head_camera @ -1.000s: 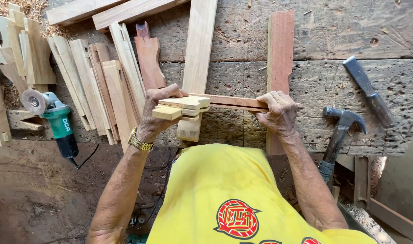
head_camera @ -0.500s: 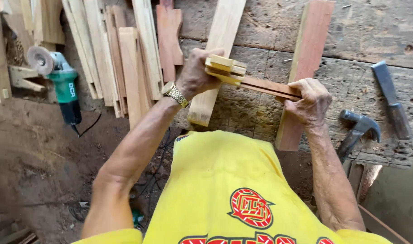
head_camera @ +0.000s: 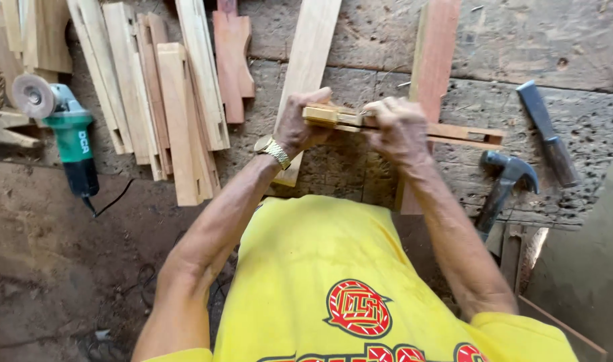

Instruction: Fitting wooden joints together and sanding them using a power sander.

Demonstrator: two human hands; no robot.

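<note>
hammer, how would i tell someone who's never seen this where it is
Look at the rough grey workbench, to the right of the right hand. The hammer lies near the bench's front edge, beside a chisel; it alone has a curved claw head.

white label on green angle grinder (head_camera: 75, 137), round red shirt emblem (head_camera: 358, 308)

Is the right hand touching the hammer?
Apart. The head view shows the right hand closed on the wooden piece that both hands hold, while the hammer lies on the bench to its right, bare surface between them.
</note>
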